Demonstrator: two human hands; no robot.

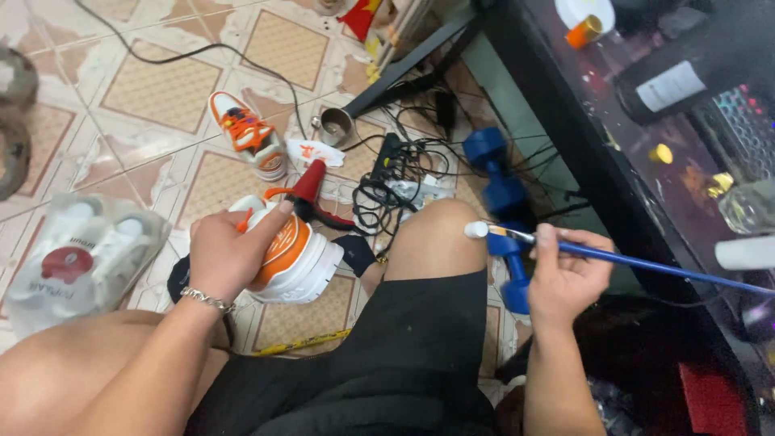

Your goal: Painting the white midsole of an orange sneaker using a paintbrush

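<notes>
My left hand (228, 252) grips an orange and white sneaker (297, 257) from above, holding it over the tiled floor beside my left knee. A red shoe tree (311, 184) sticks out of the sneaker's opening. My right hand (565, 274) holds a long blue-handled paintbrush (646, 265), whose white-loaded tip (476, 230) hovers just off my right knee (432, 234). The brush tip and the sneaker are apart, roughly a knee's width between them.
A second orange and white sneaker (250, 133) lies on the floor farther away. A tangle of black cables and a power strip (395, 173) sits ahead. Blue dumbbells (502, 194) lie by the dark desk (613, 145). A plastic bag with bottles (77, 258) is at left.
</notes>
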